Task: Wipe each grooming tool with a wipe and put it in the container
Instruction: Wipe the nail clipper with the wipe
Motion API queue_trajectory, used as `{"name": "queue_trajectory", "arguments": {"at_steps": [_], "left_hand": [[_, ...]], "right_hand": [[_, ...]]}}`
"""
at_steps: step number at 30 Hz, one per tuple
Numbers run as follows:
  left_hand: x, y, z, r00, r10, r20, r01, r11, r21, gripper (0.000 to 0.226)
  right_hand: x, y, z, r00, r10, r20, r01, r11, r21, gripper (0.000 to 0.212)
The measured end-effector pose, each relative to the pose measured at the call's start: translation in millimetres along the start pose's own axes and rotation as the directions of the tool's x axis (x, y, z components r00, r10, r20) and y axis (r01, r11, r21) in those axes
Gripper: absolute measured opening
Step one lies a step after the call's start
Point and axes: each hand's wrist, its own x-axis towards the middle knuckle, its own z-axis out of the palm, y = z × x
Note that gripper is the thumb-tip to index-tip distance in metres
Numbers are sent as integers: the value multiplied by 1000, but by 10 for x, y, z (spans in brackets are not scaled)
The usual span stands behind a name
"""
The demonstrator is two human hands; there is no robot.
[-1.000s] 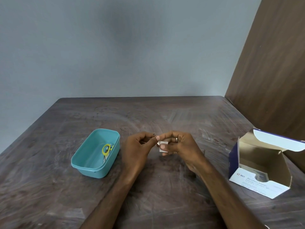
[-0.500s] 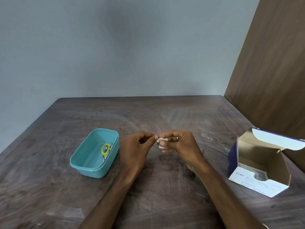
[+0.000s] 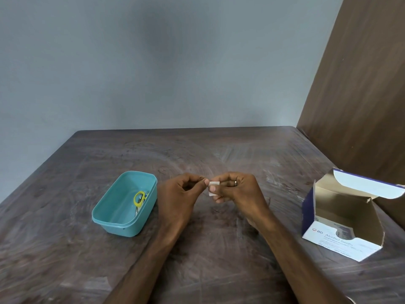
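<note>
Right hand [image 3: 237, 189] pinching small white alcohol wipe [image 3: 213, 188] above table [image 3: 219, 249]; left hand [image 3: 182, 194] pinching something small against it, too hidden to name. Probably light, limp, damp: best held by edges. Yellow-handled scissors [image 3: 139, 199] already in teal container [image 3: 122, 224]

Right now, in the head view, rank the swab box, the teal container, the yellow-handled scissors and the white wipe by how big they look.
1. Swab box, though it sits nearer the camera's edge, so its lead over the container is unsure.
2. Teal container.
3. Yellow-handled scissors.
4. White wipe, partly hidden by the hands.
</note>
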Motion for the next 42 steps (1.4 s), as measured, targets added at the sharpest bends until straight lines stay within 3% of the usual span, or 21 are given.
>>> {"name": "queue_trajectory", "arguments": {"at_steps": [5, 10, 14, 19, 25, 37, 42], "left_hand": [[13, -26, -2, 999, -41, -9, 41, 999, -29, 9], [23, 14, -4, 989, -144, -13, 139, 969, -203, 5], [19, 44, -20, 958, -273, 86, 285, 882, -376, 8], [39, 36, -43, 903, -347, 254, 429, 747, -508, 17], [47, 17, -50, 892, -327, 311, 448, 730, -516, 23], [90, -31, -88, 871, -357, 337, 491, 667, -561, 17], [79, -10, -80, 873, -350, 340, 487, 662, -570, 15]], "right_hand": [[-1, -7, 1, 1000, 16, -4, -15, 999, 40, 11], [-15, -42, -2, 996, 86, 38, -91, 983, 159, 9], [-8, -50, -16, 976, 182, 116, -210, 926, 313, 10], [-20, -71, 5, 953, 220, 208, -279, 904, 323, 26], [-39, -96, -8, 957, 211, 200, -259, 930, 260, 25], [-33, -86, 3, 963, 133, 234, -207, 923, 325, 37], [-25, -72, 19, 979, 120, 163, -167, 934, 317, 30]]}}
